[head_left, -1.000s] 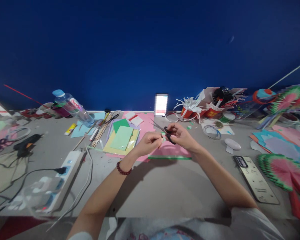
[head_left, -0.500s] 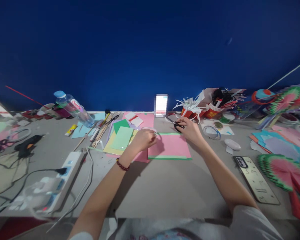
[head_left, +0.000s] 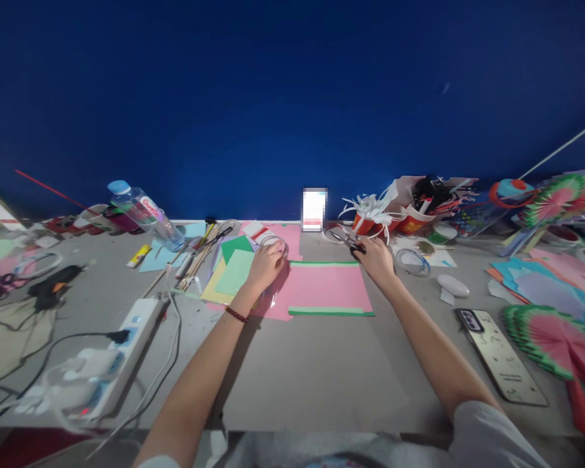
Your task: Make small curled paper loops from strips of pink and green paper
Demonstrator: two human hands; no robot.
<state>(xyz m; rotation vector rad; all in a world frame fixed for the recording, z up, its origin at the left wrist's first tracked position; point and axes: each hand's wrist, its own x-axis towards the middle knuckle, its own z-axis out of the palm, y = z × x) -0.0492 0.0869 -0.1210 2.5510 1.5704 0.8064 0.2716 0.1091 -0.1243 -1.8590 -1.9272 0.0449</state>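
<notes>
My left hand (head_left: 268, 263) is closed on the near edge of a clear tape roll (head_left: 279, 240), over the stacked coloured papers. Beneath it lie a light green sheet (head_left: 233, 273) and a dark green piece (head_left: 236, 248). My right hand (head_left: 374, 260) has its fingers closed around the handles of black scissors (head_left: 355, 248), whose blades point left toward the back of the table. Between my hands lies a flat pink sheet (head_left: 329, 288) with green strips along its far and near edges.
A phone (head_left: 501, 357) and a pink-green paper fan (head_left: 556, 338) lie at right. Red cups (head_left: 412, 224) stand at the back right. A bottle (head_left: 149, 214) leans at the back left, with a power strip (head_left: 127, 354) and cables nearer. A blue wall rises behind.
My left hand has moved left with the tape roll, off the pink sheet's corner. My right hand has shifted slightly right with the scissors.
</notes>
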